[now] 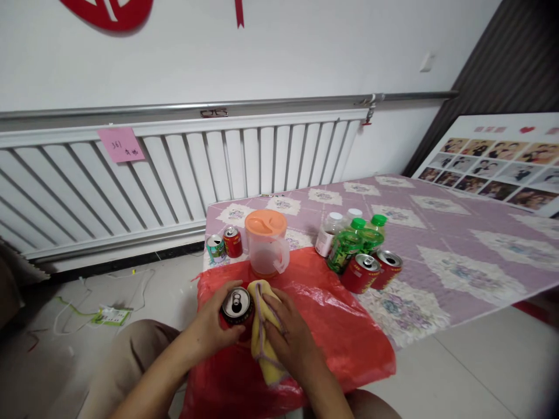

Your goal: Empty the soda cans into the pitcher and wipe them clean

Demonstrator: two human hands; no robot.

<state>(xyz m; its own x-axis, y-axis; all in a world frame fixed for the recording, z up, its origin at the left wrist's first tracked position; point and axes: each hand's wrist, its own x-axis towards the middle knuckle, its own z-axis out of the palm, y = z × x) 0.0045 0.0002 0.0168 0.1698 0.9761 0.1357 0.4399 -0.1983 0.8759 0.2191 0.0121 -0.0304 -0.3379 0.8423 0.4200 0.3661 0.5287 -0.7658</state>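
Note:
My left hand (213, 326) is wrapped round an opened drink can (237, 305), dark at its top edge, held upright over a red plastic bag (323, 308). A yellow cloth (265, 334) with a purple edge is gripped in my right hand (290, 334), which presses it against the can's right side. Just behind the can stands a clear pitcher (265, 250) with an orange lid. To the pitcher's left are a green can (216, 251) and a small red can (233, 244), both opened.
On the right of the bag stand two red cans (361, 274), green-capped bottles (345, 251) and white-capped bottles (325, 235). A floral cloth (406, 297) covers the table. Behind it runs a white radiator (257, 163); a photo board (493, 157) leans at far right. Cords lie on the floor.

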